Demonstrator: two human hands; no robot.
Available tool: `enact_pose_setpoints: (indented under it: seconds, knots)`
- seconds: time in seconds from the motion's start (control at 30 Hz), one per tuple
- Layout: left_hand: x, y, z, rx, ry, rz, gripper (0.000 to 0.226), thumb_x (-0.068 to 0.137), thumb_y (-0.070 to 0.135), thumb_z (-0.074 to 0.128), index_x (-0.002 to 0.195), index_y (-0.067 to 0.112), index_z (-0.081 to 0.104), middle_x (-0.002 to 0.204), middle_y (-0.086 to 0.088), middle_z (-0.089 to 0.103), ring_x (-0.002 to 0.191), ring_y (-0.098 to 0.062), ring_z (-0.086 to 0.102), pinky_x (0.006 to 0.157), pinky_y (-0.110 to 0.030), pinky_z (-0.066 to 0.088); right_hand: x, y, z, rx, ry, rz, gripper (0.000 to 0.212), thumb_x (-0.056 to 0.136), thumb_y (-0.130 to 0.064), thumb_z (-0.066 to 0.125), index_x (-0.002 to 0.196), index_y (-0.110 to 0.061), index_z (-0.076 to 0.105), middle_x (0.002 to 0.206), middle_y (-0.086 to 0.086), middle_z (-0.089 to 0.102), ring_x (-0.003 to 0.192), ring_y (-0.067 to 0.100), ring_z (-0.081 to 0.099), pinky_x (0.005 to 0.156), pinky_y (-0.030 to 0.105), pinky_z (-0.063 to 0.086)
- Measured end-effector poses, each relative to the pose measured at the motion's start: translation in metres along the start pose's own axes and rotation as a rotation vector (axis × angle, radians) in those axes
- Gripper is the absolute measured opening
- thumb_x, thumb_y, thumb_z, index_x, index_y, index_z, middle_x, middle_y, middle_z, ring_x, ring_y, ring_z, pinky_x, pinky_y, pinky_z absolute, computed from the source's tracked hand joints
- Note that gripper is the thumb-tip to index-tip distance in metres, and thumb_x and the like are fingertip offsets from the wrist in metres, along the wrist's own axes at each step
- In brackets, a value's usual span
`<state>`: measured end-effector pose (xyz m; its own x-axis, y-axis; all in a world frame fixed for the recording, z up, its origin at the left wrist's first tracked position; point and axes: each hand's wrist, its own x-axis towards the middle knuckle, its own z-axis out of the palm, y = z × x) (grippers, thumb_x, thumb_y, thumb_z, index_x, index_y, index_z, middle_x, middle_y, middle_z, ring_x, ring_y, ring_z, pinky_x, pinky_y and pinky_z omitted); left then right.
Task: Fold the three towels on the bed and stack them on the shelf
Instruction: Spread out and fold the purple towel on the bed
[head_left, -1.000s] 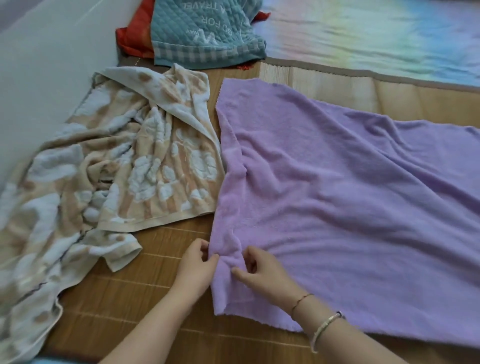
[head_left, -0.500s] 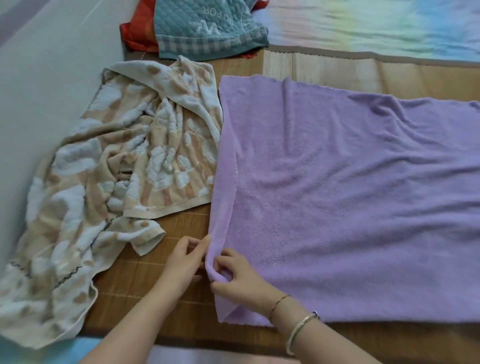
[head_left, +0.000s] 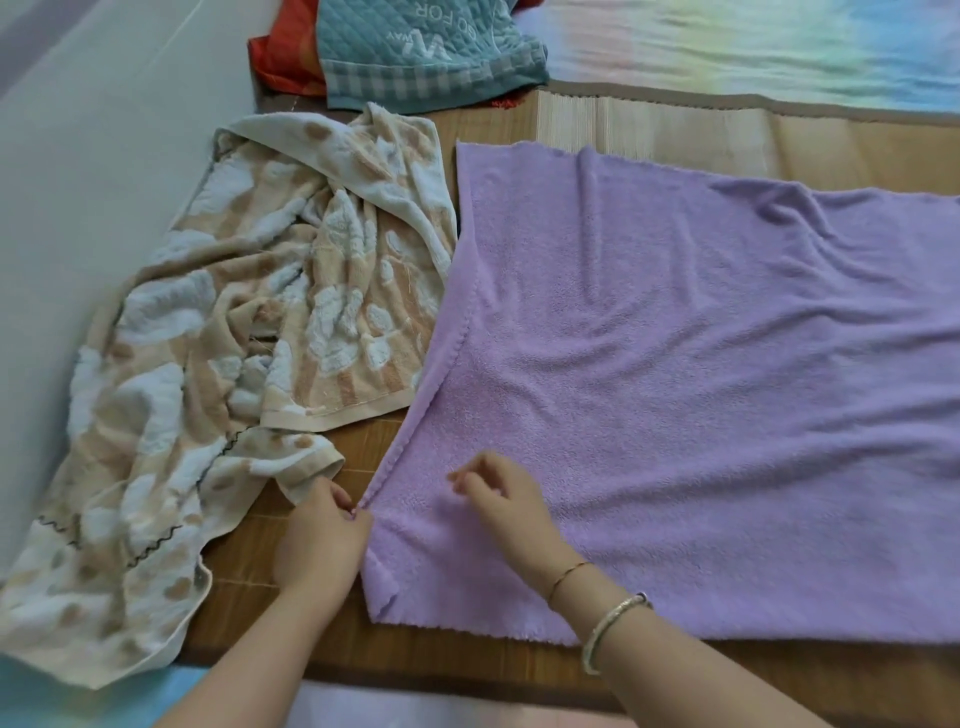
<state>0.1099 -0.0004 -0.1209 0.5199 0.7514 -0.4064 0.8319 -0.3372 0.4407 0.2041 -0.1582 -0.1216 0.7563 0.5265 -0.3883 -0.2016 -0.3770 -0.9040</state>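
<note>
A purple towel (head_left: 691, 374) lies spread across the bamboo mat (head_left: 649, 130), its left edge turned inward in a narrow fold. My left hand (head_left: 322, 540) pinches that left edge near the front corner. My right hand (head_left: 506, 506) rests on the towel just to the right, fingers loosely curled, and I cannot tell whether it grips any cloth. A crumpled beige and white patterned towel (head_left: 208, 395) lies to the left, partly off the mat. No shelf is in view.
A teal quilted cloth (head_left: 421, 57) with a checked border lies at the back over a red cloth (head_left: 280, 67). A pale rainbow-coloured sheet (head_left: 753, 47) covers the far right. A white wall (head_left: 93, 156) runs along the left.
My hands have come apart: the right one let go of the bunched corner and moved right onto the towel. The left one still pinches the edge, and the purple towel lies flatter.
</note>
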Motion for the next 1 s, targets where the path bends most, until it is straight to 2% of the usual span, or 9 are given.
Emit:
enact_pose_setpoints:
  seconds: [0.1, 0.2, 0.3, 0.43, 0.6, 0.73, 0.83, 0.93, 1.0]
  knots:
    - [0.006, 0.002, -0.004, -0.104, -0.005, 0.089, 0.019, 0.082, 0.012, 0.066, 0.093, 0.016, 0.051, 0.087, 0.002, 0.056, 0.079, -0.014, 0.056, 0.06, -0.024, 0.041, 0.038, -0.017, -0.007, 0.006, 0.087, -0.058, 0.018, 0.093, -0.02, 0.051, 0.107, -0.018, 0.061, 0.107, -0.006, 0.062, 0.095, 0.003, 0.055, 0.082, 0.014, 0.039]
    - [0.021, 0.005, -0.009, -0.261, -0.036, 0.102, 0.013, 0.084, 0.009, 0.065, 0.093, 0.013, 0.057, 0.09, 0.003, 0.058, 0.079, -0.005, 0.053, 0.062, -0.015, 0.037, 0.087, -0.047, -0.009, 0.073, 0.156, -0.089, 0.034, 0.097, -0.022, 0.045, 0.13, -0.015, 0.048, 0.124, -0.005, 0.049, 0.115, 0.009, 0.046, 0.096, 0.022, 0.036]
    - [0.042, 0.002, -0.017, -0.363, -0.009, 0.075, 0.007, 0.087, 0.01, 0.061, 0.092, 0.015, 0.059, 0.091, 0.002, 0.061, 0.081, -0.005, 0.054, 0.066, -0.016, 0.04, 0.136, -0.07, -0.005, 0.104, 0.231, -0.015, 0.037, 0.096, -0.024, 0.044, 0.131, -0.012, 0.043, 0.112, 0.002, 0.05, 0.099, 0.015, 0.048, 0.073, 0.021, 0.039]
    - [0.066, 0.003, -0.023, -0.47, -0.11, 0.03, 0.012, 0.087, 0.012, 0.061, 0.087, 0.024, 0.057, 0.086, -0.004, 0.064, 0.084, -0.025, 0.066, 0.077, -0.043, 0.054, 0.175, -0.089, 0.013, 0.151, 0.289, 0.162, 0.034, 0.088, -0.029, 0.049, 0.117, -0.014, 0.043, 0.11, 0.007, 0.052, 0.087, 0.017, 0.049, 0.062, 0.025, 0.038]
    - [0.069, 0.018, -0.021, -0.44, -0.096, 0.106, 0.018, 0.083, 0.024, 0.069, 0.091, 0.024, 0.053, 0.081, 0.003, 0.062, 0.079, -0.025, 0.063, 0.07, -0.036, 0.05, 0.165, -0.106, 0.042, -0.111, -0.194, -0.063, 0.026, 0.094, -0.018, 0.044, 0.111, -0.012, 0.062, 0.106, -0.001, 0.065, 0.087, 0.006, 0.056, 0.066, 0.013, 0.038]
    - [0.06, 0.017, -0.014, -0.117, -0.156, 0.238, 0.041, 0.07, 0.048, 0.073, 0.094, 0.027, 0.048, 0.089, 0.012, 0.056, 0.078, -0.011, 0.057, 0.068, -0.031, 0.049, 0.161, -0.094, 0.025, -0.191, 0.382, -0.146, 0.02, 0.089, -0.012, 0.047, 0.102, -0.004, 0.059, 0.098, 0.002, 0.057, 0.094, 0.019, 0.056, 0.079, 0.024, 0.041]
    - [0.057, 0.016, -0.005, 0.037, -0.158, 0.309, 0.031, 0.072, 0.041, 0.069, 0.085, 0.028, 0.044, 0.085, 0.011, 0.053, 0.074, -0.008, 0.055, 0.063, -0.029, 0.046, 0.172, -0.084, -0.001, -0.225, 0.568, 0.133, 0.029, 0.088, -0.025, 0.049, 0.108, -0.003, 0.05, 0.112, 0.01, 0.048, 0.11, 0.027, 0.044, 0.09, 0.035, 0.033]
    - [0.061, 0.012, -0.003, -0.006, -0.174, 0.248, 0.016, 0.079, 0.025, 0.063, 0.078, 0.027, 0.048, 0.077, 0.009, 0.057, 0.071, -0.007, 0.055, 0.065, -0.03, 0.047, 0.181, -0.09, -0.003, 0.097, 0.339, 0.154, 0.026, 0.071, -0.036, 0.046, 0.083, -0.012, 0.045, 0.083, 0.004, 0.044, 0.074, 0.021, 0.042, 0.064, 0.029, 0.033]
    - [0.064, 0.009, -0.003, -0.065, -0.201, 0.205, 0.014, 0.079, 0.021, 0.062, 0.077, 0.025, 0.05, 0.074, 0.006, 0.059, 0.07, -0.011, 0.056, 0.066, -0.032, 0.048, 0.179, -0.1, 0.007, 0.147, 0.088, 0.063, 0.017, 0.085, -0.024, 0.043, 0.096, -0.015, 0.053, 0.086, 0.003, 0.057, 0.074, 0.017, 0.052, 0.063, 0.027, 0.035]
